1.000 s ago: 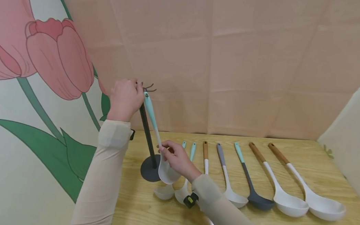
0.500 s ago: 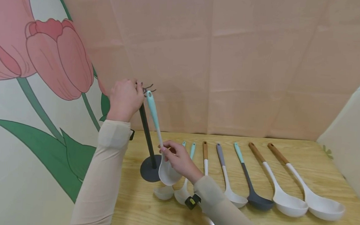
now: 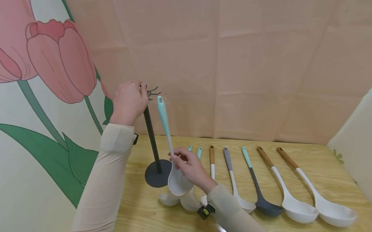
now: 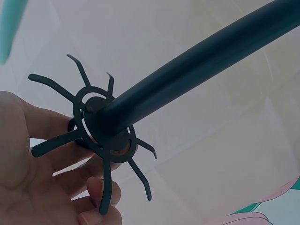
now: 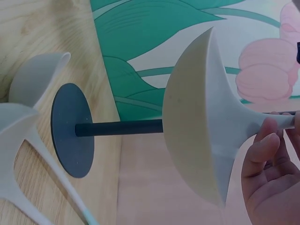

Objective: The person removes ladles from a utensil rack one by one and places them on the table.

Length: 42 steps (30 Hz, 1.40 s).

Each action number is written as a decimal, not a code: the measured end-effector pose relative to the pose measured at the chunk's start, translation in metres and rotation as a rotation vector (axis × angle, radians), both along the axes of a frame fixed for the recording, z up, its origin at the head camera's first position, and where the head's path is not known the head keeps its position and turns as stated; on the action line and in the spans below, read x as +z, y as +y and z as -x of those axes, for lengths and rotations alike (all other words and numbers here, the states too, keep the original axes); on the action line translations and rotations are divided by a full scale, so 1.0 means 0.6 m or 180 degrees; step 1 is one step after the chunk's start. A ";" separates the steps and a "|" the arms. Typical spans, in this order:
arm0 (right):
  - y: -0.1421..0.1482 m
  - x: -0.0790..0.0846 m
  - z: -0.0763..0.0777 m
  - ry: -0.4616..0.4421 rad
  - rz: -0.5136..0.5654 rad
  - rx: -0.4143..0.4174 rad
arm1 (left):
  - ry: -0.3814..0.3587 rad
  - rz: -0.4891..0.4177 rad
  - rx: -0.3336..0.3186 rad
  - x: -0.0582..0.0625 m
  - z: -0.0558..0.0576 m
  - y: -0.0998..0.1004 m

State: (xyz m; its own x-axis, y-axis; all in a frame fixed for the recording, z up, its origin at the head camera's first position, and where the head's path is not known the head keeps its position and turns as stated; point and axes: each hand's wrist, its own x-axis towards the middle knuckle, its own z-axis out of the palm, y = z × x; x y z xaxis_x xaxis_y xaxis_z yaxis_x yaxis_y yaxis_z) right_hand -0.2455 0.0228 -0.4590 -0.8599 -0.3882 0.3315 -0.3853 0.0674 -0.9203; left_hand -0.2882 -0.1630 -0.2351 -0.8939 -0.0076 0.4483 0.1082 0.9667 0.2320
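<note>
My left hand (image 3: 129, 102) is at the top of a dark upright utensil stand (image 3: 152, 138). In the left wrist view, thumb and finger pinch one of the several curved hooks (image 4: 107, 187) around its ring. My right hand (image 3: 193, 169) grips a white ladle (image 3: 178, 183) low on its shaft, just above the bowl. Its mint handle (image 3: 163, 114) points up, its holed end to the right of the hooks and apart from them. In the right wrist view, the ladle's bowl (image 5: 187, 117) hangs in front of the stand's pole.
Several ladles lie in a row on the wooden table (image 3: 153, 224), among them a dark one (image 3: 268, 208) and a large white one (image 3: 336, 212) at far right. The stand's round base (image 3: 152, 176) is at left. A tulip-patterned wall (image 3: 61, 58) rises beside it.
My right hand has drawn the ladle to the right and slightly down, so its handle end has left the hooks. My left hand has stayed on the stand.
</note>
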 end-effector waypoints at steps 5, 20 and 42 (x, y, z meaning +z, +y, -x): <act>0.019 -0.001 -0.005 -0.0059 0.0017 -0.0037 | -0.0004 -0.0002 0.0013 0.001 0.000 0.002; 0.065 -0.003 -0.016 -0.0118 0.0046 -0.0173 | -0.0056 -0.0021 0.0040 0.001 0.000 0.006; 0.141 -0.028 -0.041 -0.0077 0.0008 -0.0356 | 0.0120 0.0045 -0.0041 -0.003 0.001 0.002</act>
